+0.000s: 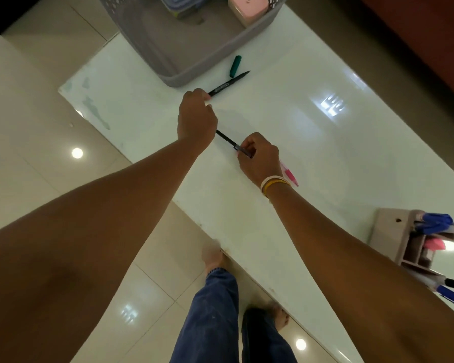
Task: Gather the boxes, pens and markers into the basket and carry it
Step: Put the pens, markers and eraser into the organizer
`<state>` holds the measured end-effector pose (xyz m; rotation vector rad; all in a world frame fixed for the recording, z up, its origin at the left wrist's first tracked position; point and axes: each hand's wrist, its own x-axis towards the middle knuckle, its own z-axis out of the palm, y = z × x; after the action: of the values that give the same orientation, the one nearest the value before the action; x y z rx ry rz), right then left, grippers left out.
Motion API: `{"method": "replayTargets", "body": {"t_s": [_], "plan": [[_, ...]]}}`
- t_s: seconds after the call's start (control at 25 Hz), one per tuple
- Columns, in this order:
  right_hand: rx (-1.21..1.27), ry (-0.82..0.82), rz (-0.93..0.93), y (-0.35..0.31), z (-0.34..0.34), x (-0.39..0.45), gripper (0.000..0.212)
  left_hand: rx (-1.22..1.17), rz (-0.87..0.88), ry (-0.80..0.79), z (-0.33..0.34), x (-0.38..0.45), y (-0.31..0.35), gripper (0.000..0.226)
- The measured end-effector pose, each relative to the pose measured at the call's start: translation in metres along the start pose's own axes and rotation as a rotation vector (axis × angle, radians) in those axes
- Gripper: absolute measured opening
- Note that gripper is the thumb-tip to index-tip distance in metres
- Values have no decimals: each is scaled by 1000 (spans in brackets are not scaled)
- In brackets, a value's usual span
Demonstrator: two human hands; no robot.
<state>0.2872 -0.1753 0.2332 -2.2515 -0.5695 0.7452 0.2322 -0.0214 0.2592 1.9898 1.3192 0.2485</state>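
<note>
A grey mesh basket (147, 48) stands at the far end of the white table (325, 153). Inside it lie a pink box (247, 7) and a bluish lidded box (178, 3). My left hand (195, 121) pinches the near end of a black marker (230, 83) lying by the basket. A green marker (235, 66) rests beside it, touching the basket's corner. My right hand (258, 157) is closed on a thin black pen (232, 142) that runs toward my left hand. A pink marker (290, 175) pokes out under my right wrist.
A beige desk organiser (393, 237) sits at the table's right edge with blue pens (435, 222) and a pink item in it. The table's near edge runs diagonally above my legs and bare feet on glossy floor tiles. A brown wooden surface borders the far right.
</note>
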Motion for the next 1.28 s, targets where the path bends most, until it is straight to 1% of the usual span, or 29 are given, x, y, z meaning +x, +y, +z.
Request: {"method": "replayTargets", "body": {"t_s": [0.08, 0.16, 0.24, 0.28, 0.36, 0.48, 0.56, 0.64, 0.72, 0.76, 0.8, 0.84, 0.96, 1.04, 1.08, 1.28], "plan": [[-80, -24, -75, -2, 0, 4, 8, 34, 46, -50, 4, 13, 5, 33], [-293, -40, -205, -3, -1, 7, 11, 100, 84, -128, 10, 25, 6, 38], [-467, -47, -319, -4, -2, 12, 14, 195, 111, -141, 14, 35, 2, 35], [-508, -58, -351, -4, -2, 14, 17, 228, 123, -123, 16, 38, -1, 31], [-499, -52, -364, -8, -6, 23, 22, 214, 118, -92, 17, 39, -11, 21], [-420, 110, -358, -27, -15, 59, 24, 93, 87, -103, 16, 39, -24, 14], [-474, 173, -371, -47, -20, 100, 29, 67, 95, -130, 14, 40, -29, 14], [-622, 120, -417, -65, -24, 137, 37, 51, 97, -140, 13, 42, -30, 14], [-747, -27, -456, -76, -24, 163, 43, 33, 86, -142, 13, 44, -31, 14], [-782, -90, -458, -79, -23, 170, 42, 26, 81, -145, 13, 44, -32, 13], [-801, -120, -454, -79, -22, 175, 39, 22, 77, -148, 13, 44, -32, 13], [-800, -116, -440, -78, -23, 177, 36, 19, 74, -151, 13, 45, -32, 13], [-715, -4, -323, -60, -31, 172, 25, 19, 72, -154, 14, 44, -32, 14], [-649, 64, -242, -40, -40, 159, 23, 25, 81, -153, 15, 43, -33, 13], [-633, 71, -228, -30, -45, 151, 23, 22, 87, -154, 15, 43, -34, 13], [-629, 3, -340, -6, -58, 122, 24, -4, 146, -155, 12, 43, -39, 12]]}}
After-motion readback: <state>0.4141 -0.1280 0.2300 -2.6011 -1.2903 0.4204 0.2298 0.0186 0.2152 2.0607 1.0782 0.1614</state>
